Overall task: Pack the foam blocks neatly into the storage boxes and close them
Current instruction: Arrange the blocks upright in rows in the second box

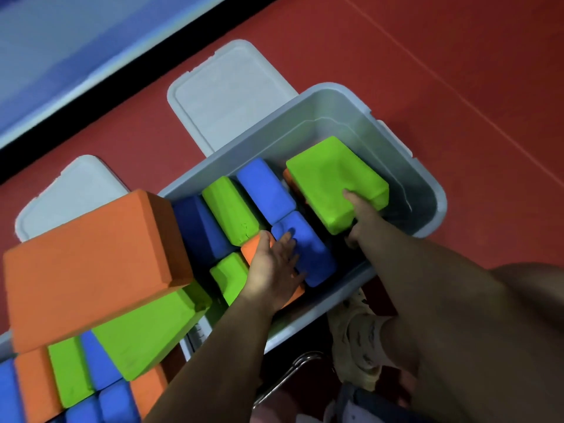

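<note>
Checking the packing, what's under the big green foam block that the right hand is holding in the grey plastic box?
An orange foam block's edge peeks from under the big green foam block; the rest beneath is covered.

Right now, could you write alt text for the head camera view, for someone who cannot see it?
A person's right hand grips a green foam block inside a grey storage box, while the left hand rests on a blue block among other packed blocks. Two lids lie on the red floor behind, and more blocks are stacked at left.
</note>
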`<state>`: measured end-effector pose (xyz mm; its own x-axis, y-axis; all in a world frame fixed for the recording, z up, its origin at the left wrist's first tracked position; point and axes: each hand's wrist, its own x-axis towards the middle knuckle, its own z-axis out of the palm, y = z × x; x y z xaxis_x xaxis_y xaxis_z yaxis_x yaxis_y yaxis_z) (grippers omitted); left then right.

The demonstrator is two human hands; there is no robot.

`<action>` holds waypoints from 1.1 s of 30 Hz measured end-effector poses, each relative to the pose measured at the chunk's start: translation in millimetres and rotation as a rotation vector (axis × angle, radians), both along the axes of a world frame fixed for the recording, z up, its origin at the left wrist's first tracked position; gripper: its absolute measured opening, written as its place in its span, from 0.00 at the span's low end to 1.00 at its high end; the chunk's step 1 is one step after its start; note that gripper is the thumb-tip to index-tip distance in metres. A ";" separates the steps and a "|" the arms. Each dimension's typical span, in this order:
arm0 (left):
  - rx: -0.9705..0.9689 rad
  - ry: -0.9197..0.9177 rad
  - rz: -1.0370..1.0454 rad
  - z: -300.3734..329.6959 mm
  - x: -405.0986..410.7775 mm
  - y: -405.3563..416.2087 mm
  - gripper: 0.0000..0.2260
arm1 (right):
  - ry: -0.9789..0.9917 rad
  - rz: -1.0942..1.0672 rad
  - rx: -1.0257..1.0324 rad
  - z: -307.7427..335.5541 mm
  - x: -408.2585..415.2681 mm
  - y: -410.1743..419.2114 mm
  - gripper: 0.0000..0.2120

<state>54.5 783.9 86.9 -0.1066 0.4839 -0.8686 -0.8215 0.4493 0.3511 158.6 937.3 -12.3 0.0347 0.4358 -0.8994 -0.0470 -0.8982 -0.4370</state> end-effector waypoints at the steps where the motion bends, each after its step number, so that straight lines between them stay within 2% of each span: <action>1: 0.008 0.002 0.004 8.2 -0.8 0.2 0.30 | -0.051 0.008 0.085 -20.9 2.3 4.7 0.43; 2: 0.020 0.002 0.020 16.5 -1.9 0.5 0.30 | -0.110 0.014 0.130 -25.9 2.3 7.7 0.54; 3: 0.031 0.006 0.043 25.1 -2.9 0.7 0.30 | -0.173 0.039 0.189 -11.2 2.5 8.4 0.55; 4: 0.041 0.019 0.060 35.0 -3.5 0.2 0.30 | -0.284 0.130 0.252 23.0 2.8 3.0 0.51; 6: 0.076 0.052 0.068 58.0 -3.3 -1.6 0.29 | -0.597 0.455 0.434 93.6 2.4 -11.1 0.44; 8: 0.103 0.067 0.075 79.5 0.8 -4.1 0.28 | -0.801 0.740 0.676 128.9 5.8 -19.8 0.44; 11: 0.137 0.114 0.078 106.3 9.9 -4.9 0.27 | -0.826 0.935 1.005 169.0 -2.7 -33.0 0.43; 15: 0.175 0.120 0.183 138.1 14.1 -7.2 0.31 | -0.930 0.867 1.505 208.6 -15.5 -54.3 0.45; 19: 0.240 0.089 0.288 169.9 -2.2 -19.5 0.29 | -0.940 0.865 1.813 241.2 -12.9 -67.6 0.53; 23: 0.315 0.216 0.233 196.0 -33.2 -26.3 0.26 | -0.869 0.894 2.057 248.2 4.4 -70.0 0.49; 26: 0.258 0.354 0.085 204.2 -47.5 -19.5 0.21 | -0.843 0.872 2.119 247.4 5.1 -67.7 0.48; 28: 0.203 0.415 -0.004 201.4 -50.1 -10.5 0.28 | -0.782 0.876 2.072 238.3 -2.0 -67.8 0.47; 29: 0.178 0.419 -0.002 193.9 -52.1 -4.3 0.32 | -0.738 0.875 2.038 232.5 -4.9 -67.9 0.46; 31: 0.170 0.417 0.059 180.4 -55.0 9.2 0.30 | -0.623 0.865 1.990 217.8 -6.9 -63.8 0.44; 33: 0.181 0.437 0.158 165.7 -53.1 24.3 0.29 | -0.600 0.873 1.927 202.2 -7.7 -52.5 0.43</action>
